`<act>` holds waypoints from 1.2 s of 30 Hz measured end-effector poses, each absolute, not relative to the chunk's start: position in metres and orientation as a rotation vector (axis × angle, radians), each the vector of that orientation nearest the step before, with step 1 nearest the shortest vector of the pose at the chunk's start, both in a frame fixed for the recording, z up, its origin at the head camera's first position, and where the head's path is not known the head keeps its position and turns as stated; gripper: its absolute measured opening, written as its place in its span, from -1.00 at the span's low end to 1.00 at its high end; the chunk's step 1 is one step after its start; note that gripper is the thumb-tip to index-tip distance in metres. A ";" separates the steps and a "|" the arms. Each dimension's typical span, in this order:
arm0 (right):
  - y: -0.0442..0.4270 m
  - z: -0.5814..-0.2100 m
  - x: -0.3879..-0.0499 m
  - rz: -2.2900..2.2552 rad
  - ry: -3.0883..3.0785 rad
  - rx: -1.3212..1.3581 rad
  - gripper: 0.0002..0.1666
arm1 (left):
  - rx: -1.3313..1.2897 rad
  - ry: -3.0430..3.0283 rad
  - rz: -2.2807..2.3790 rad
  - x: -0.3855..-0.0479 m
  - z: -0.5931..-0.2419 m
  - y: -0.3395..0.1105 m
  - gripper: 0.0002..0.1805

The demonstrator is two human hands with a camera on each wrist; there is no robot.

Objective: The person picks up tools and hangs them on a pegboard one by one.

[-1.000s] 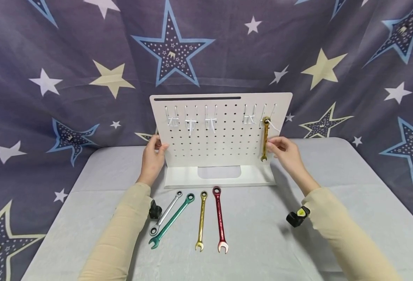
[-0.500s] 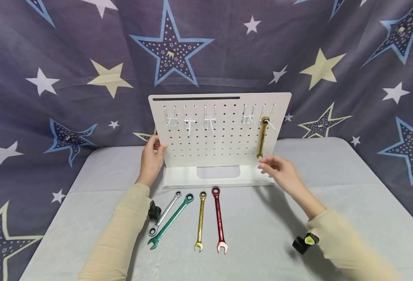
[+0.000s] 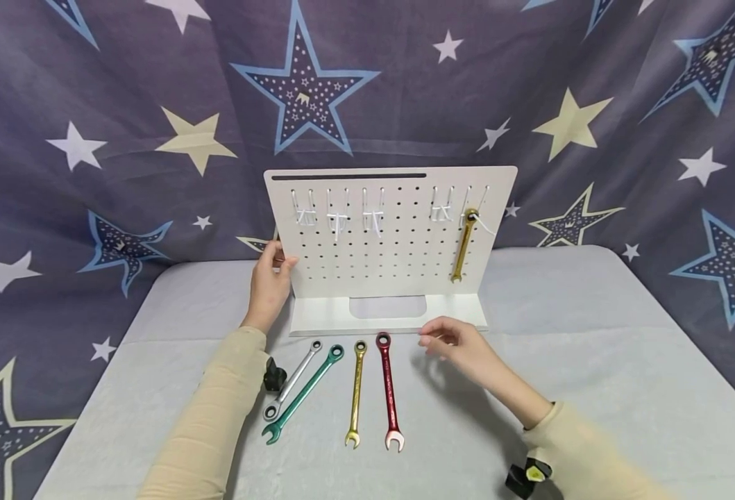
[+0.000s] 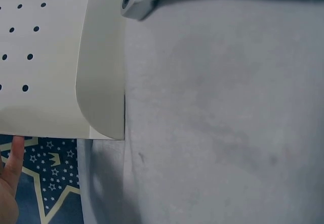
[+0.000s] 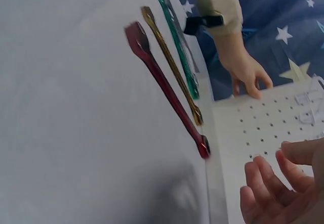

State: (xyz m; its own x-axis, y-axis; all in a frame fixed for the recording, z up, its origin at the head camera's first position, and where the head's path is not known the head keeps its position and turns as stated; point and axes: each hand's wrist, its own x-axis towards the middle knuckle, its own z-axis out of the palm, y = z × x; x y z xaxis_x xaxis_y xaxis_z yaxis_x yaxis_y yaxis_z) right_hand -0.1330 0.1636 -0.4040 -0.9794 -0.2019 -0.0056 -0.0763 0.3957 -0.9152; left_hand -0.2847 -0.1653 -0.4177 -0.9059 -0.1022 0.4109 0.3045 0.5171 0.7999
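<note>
A white pegboard (image 3: 373,271) stands upright on its base, and my left hand (image 3: 268,288) pinches its left edge. In the left wrist view a finger (image 4: 15,158) touches that edge. A dark gold combination wrench (image 3: 463,246) hangs tilted from the rightmost hook. My right hand (image 3: 461,347), fingers loosely bent and holding nothing, hovers right of the ring end of a red wrench (image 3: 389,389). Left of that lie a gold wrench (image 3: 357,396), a green wrench (image 3: 305,392) and a silver wrench (image 3: 292,382).
White wire hooks (image 3: 339,219) project from the board's upper rows. Its base (image 3: 323,319) has a cutout at the middle. A grey cloth (image 3: 461,444) covers the table, and a star-patterned curtain (image 3: 404,118) hangs behind.
My right hand has let go of the hanging wrench and moved down and left towards the red wrench. The hanging wrench's lower end has swung left. My left hand stays on the board.
</note>
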 end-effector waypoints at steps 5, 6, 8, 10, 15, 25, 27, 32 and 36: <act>0.151 -0.411 -0.129 -1.624 2.481 -0.279 -0.72 | -0.161 -2.361 -1.360 -0.284 -0.418 -0.165 -0.76; 0.149 -0.413 -0.128 -1.624 2.468 -0.281 -0.72 | -0.161 -2.361 -1.361 -0.284 -0.418 -0.165 -0.77; 0.144 -0.417 -0.128 -1.629 2.441 -0.286 -0.74 | -0.159 -2.364 -1.362 -0.284 -0.418 -0.164 -0.77; 0.141 -0.421 -0.127 -1.624 2.428 -0.290 -0.75 | -0.161 -2.362 -1.364 -0.284 -0.418 -0.164 -0.77; 0.132 -0.430 -0.127 -1.522 2.492 -0.302 -0.79 | -0.164 -2.358 -1.369 -0.284 -0.418 -0.165 -0.77; 0.119 -0.439 -0.128 -1.397 2.597 -0.342 -0.81 | -0.170 -2.354 -1.372 -0.284 -0.419 -0.164 -0.77; 0.117 -0.439 -0.130 -1.385 2.615 -0.329 -0.81 | -0.166 -2.357 -1.366 -0.284 -0.419 -0.164 -0.77; 0.110 -0.438 -0.135 -1.300 2.696 -0.278 -0.75 | -0.154 -2.356 -1.367 -0.284 -0.419 -0.163 -0.76; 0.105 -0.437 -0.136 -1.175 2.759 -0.262 -0.64 | -0.152 -2.354 -1.379 -0.284 -0.419 -0.164 -0.76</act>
